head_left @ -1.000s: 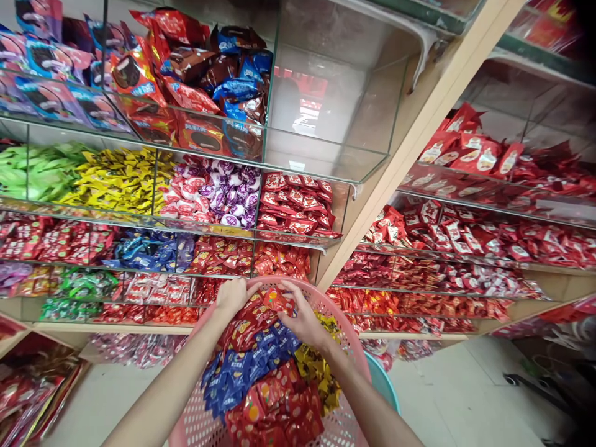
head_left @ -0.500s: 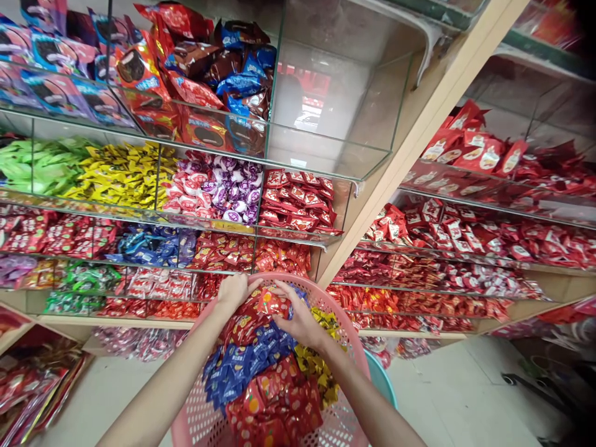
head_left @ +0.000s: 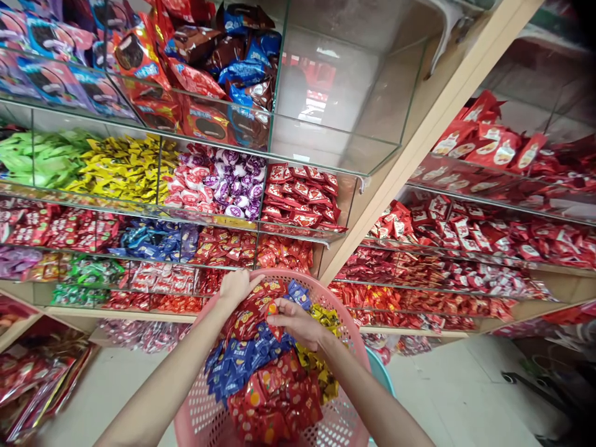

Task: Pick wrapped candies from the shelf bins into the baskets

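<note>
A pink plastic basket (head_left: 356,347) with a perforated wall holds wrapped candies in separate heaps. My left hand (head_left: 236,288) is closed on its far rim, thumb stretched along the edge. Over the heaps my right hand (head_left: 298,321) pinches a small red candy packet (head_left: 272,318) between thumb and fingers. Beneath the hands lie red candies with yellow prints (head_left: 249,316) and blue candies (head_left: 233,366). Yellow candies (head_left: 328,375) rest along the right side, partly behind my right forearm. Nearest me is a heap of dark red packets with orange prints (head_left: 274,403).
Beyond the basket rise shelves with glass-fronted bins of wrapped candies (head_left: 228,248). A slanting wooden post (head_left: 395,174) divides them from more red candy bins (head_left: 465,230) at right. Below the basket's right side a teal tub (head_left: 380,375) shows. Flat packages (head_left: 41,379) stand at lower left.
My right hand has come down slightly and its fingers have closed on the red packet, which lay flatter before. My left hand stays on the rim. The view has shifted a little.
</note>
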`<move>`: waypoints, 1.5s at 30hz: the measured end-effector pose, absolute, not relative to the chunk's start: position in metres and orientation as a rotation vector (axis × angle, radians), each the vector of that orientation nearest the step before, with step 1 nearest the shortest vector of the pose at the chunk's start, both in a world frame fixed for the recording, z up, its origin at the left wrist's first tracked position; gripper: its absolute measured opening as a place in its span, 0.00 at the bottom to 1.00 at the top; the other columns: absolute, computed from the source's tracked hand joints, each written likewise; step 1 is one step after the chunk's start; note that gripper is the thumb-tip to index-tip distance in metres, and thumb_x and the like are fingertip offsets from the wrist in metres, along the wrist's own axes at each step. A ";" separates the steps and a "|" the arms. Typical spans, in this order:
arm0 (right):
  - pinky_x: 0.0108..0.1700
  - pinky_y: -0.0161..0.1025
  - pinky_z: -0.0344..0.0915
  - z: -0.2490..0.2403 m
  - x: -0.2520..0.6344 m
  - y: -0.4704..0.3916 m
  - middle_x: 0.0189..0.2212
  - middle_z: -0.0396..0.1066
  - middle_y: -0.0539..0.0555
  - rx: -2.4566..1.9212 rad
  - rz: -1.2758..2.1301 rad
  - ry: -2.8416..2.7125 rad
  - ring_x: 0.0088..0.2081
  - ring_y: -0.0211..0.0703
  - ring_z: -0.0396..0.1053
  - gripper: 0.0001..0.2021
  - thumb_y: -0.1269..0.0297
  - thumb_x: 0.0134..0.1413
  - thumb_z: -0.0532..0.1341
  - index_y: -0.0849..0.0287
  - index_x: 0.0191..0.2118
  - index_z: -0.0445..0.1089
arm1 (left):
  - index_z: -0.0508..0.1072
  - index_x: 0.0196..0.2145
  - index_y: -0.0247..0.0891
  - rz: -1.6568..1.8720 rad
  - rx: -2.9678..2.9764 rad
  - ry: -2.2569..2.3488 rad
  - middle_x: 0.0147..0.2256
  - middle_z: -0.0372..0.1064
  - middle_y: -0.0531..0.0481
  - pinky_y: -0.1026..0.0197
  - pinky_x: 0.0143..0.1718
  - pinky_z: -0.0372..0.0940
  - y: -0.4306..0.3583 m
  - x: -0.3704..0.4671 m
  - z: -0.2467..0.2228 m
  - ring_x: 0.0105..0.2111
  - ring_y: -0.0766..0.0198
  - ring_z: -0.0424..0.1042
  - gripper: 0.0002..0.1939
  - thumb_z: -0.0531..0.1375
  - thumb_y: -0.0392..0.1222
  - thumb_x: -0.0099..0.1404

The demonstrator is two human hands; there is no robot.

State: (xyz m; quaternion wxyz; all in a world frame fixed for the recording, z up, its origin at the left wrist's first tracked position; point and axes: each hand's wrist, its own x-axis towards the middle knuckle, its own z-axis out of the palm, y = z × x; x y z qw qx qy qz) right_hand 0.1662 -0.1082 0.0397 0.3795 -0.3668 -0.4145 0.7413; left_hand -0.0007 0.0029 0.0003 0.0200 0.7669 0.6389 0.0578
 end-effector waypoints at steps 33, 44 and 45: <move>0.23 0.30 0.67 -0.011 0.152 -0.126 0.23 0.66 0.45 -1.006 2.352 -1.693 0.21 0.31 0.67 0.20 0.56 0.31 0.70 0.62 0.32 0.68 | 0.73 0.34 0.30 0.174 2.384 1.968 0.31 0.72 0.35 0.52 0.34 0.65 0.003 -0.001 0.002 0.35 0.45 0.72 0.41 0.36 0.68 0.58; 0.22 0.25 0.57 -0.018 0.132 -0.143 0.19 0.65 0.41 -1.283 1.979 -2.141 0.20 0.29 0.65 0.09 0.71 0.38 0.67 0.60 0.27 0.66 | 0.73 0.36 0.29 0.149 2.369 1.960 0.33 0.71 0.33 0.50 0.36 0.64 0.003 0.000 0.003 0.37 0.45 0.71 0.40 0.35 0.65 0.60; 0.22 0.25 0.57 -0.018 0.131 -0.144 0.18 0.65 0.41 -1.278 1.927 -2.203 0.20 0.29 0.65 0.10 0.69 0.37 0.68 0.60 0.27 0.66 | 0.73 0.36 0.29 0.148 2.366 1.963 0.33 0.71 0.33 0.51 0.36 0.64 0.003 0.000 0.002 0.37 0.45 0.71 0.40 0.35 0.65 0.60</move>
